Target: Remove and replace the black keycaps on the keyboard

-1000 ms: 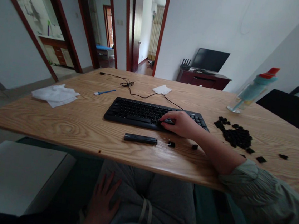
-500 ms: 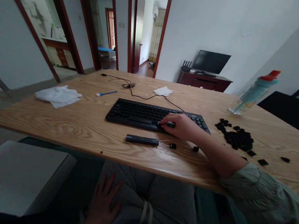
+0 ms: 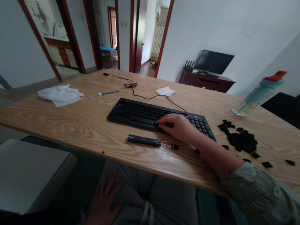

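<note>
The black keyboard [image 3: 139,113] lies on the wooden table in front of me. Over the right part of its lower edge, my right hand [image 3: 177,126] is closed in a pinch. A small dark piece at the fingertips, by the right end of the space bar [image 3: 141,120], looks like a keycap; my fingers partly hide it. Below the keyboard lies a dark stick-shaped keycap puller [image 3: 144,140] with wire loops, a loose black keycap [image 3: 175,146] at its wire end. My left hand [image 3: 105,201] rests on my thigh, fingers spread, holding nothing.
A heap of black keycaps [image 3: 243,140] lies to the right, with several scattered near it. Beyond stands a clear bottle [image 3: 260,92] with a red top. White tissues [image 3: 60,95], a blue brush [image 3: 109,93] and the keyboard's cable [image 3: 143,97] lie left and behind.
My right hand has shifted slightly left along the keyboard's lower edge, staying pinched. The view has turned a little. My left hand has stayed on my thigh.
</note>
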The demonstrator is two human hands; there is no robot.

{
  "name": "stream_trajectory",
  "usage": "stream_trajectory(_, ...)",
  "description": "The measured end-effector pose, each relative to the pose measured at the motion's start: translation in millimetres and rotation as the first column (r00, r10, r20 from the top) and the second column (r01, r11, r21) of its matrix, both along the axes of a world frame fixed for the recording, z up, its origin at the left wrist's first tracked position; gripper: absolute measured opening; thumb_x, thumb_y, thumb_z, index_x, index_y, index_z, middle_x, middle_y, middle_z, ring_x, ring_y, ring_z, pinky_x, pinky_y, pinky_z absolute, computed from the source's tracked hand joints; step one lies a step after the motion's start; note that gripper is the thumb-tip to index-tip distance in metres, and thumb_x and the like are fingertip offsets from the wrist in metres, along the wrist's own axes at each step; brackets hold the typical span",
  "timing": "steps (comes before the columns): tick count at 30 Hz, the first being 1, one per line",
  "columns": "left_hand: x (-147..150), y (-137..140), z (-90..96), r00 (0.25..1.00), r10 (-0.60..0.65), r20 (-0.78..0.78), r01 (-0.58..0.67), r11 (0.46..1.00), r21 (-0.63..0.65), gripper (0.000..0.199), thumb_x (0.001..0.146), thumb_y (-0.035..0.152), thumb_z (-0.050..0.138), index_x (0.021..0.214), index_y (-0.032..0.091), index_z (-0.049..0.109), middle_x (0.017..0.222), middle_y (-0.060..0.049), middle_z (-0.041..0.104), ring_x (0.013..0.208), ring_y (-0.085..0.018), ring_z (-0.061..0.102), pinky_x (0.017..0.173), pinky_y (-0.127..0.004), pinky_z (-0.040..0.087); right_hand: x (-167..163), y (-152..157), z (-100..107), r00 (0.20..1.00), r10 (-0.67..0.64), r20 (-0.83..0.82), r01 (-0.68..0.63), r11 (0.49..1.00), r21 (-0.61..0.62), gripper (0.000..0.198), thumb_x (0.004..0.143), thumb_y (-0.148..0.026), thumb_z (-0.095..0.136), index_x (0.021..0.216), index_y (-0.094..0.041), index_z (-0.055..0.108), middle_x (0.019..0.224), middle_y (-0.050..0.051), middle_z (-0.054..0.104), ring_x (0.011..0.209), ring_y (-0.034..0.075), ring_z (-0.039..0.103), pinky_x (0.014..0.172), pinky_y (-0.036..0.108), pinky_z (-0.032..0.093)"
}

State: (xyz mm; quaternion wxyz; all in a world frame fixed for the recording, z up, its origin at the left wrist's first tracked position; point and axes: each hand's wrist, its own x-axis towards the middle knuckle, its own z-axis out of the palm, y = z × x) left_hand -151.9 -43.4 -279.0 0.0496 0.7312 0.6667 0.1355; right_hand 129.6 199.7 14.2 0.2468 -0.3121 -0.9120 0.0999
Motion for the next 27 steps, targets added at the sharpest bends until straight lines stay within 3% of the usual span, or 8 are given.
stream_trajectory(14, 4.7, -0.2, 5.6, 0.999, 0.031, 0.03, -0.029, 0.998, -0.054, 0.059, 0.085, 0.026, 0.061, 0.144, 0.031, 0.056, 0.163, -0.005, 0.035, 0.153, -0.036, 0.021, 0.119, -0.058, 0.03, -2.5, -0.4, -1.6, 0.999, 0.039, 0.019, -0.039, 0.998, 0.045, 0.02, 0.091, -0.02, 0.062, 0.101, -0.019, 0.079, 0.103, 0.007, 0.077, 0.094, 0.02, 0.071, 0.089, 0.033, 0.055)
stream_trajectory(17, 6.4, 2.9, 23.8, 0.998, 0.047, 0.045, -0.041, 0.992, -0.116, 0.061, 0.082, 0.025, 0.064, 0.143, 0.03, 0.058, 0.162, -0.008, 0.036, 0.151, -0.039, 0.025, 0.117, -0.062, 0.032, -1.8, -3.8, 5.4, 1.0, 0.004, 0.031, -0.007, 0.998, 0.068, 0.02, 0.091, -0.02, 0.062, 0.102, -0.018, 0.078, 0.102, 0.007, 0.077, 0.093, 0.021, 0.071, 0.088, 0.033, 0.055)
stream_trajectory(19, 4.3, 5.9, 59.1, 0.995, 0.005, 0.097, 0.013, 0.983, -0.18, 0.055, 0.08, 0.023, 0.065, 0.135, 0.028, 0.065, 0.155, -0.011, 0.047, 0.144, -0.039, 0.04, 0.112, -0.061, 0.04, -1.5, -10.6, 13.6, 1.0, -0.009, 0.002, 0.009, 0.996, 0.086, 0.019, 0.091, -0.02, 0.063, 0.102, -0.019, 0.077, 0.102, 0.007, 0.077, 0.091, 0.02, 0.071, 0.086, 0.032, 0.055)
stream_trajectory(21, -1.2, 8.9, 113.0, 0.951, -0.192, 0.243, 0.243, 0.949, -0.2, 0.035, 0.086, 0.022, 0.061, 0.118, 0.028, 0.074, 0.131, -0.008, 0.069, 0.12, -0.028, 0.065, 0.101, -0.044, 0.055, -3.5, -24.7, 23.7, 0.999, 0.038, -0.034, -0.035, 0.995, 0.09, 0.017, 0.092, -0.021, 0.063, 0.101, -0.02, 0.077, 0.102, 0.007, 0.076, 0.09, 0.019, 0.071, 0.084, 0.03, 0.055)
stream_trajectory(23, -7.6, 13.1, 175.5, 0.842, -0.394, 0.368, 0.43, 0.903, -0.017, 0.029, 0.089, 0.023, 0.06, 0.114, 0.028, 0.073, 0.108, -0.004, 0.077, 0.1, -0.019, 0.073, 0.091, -0.029, 0.059, -8.8, -47.0, 33.1, 0.99, 0.132, -0.056, -0.127, 0.989, 0.08, 0.015, 0.093, -0.023, 0.063, 0.101, -0.019, 0.075, 0.101, 0.007, 0.075, 0.089, 0.017, 0.07, 0.081, 0.027, 0.054)
stream_trajectory(25, -11.2, 20.5, 232.4, 0.799, -0.489, 0.35, 0.412, 0.869, 0.274, 0.026, 0.089, 0.018, 0.061, 0.111, 0.027, 0.071, 0.101, -0.003, 0.077, 0.097, -0.017, 0.072, 0.089, -0.026, 0.058, -16.2, -73.9, 39.6, 0.975, 0.218, -0.049, -0.215, 0.975, 0.061, 0.013, 0.093, -0.023, 0.064, 0.102, -0.019, 0.073, 0.1, 0.007, 0.074, 0.088, 0.016, 0.07, 0.079, 0.026, 0.053)
stream_trajectory(27, -9.0, 32.4, 273.7, 0.804, -0.493, 0.333, 0.327, 0.834, 0.445, 0.03, 0.087, 0.017, 0.067, 0.116, 0.026, 0.067, 0.106, -0.003, 0.076, 0.093, -0.015, 0.072, 0.082, -0.023, 0.059, -23.0, -99.2, 42.2, 0.956, 0.292, -0.029, -0.29, 0.956, 0.043, 0.012, 0.093, -0.021, 0.064, 0.103, -0.019, 0.07, 0.099, 0.007, 0.073, 0.086, 0.015, 0.069, 0.076, 0.024, 0.052)
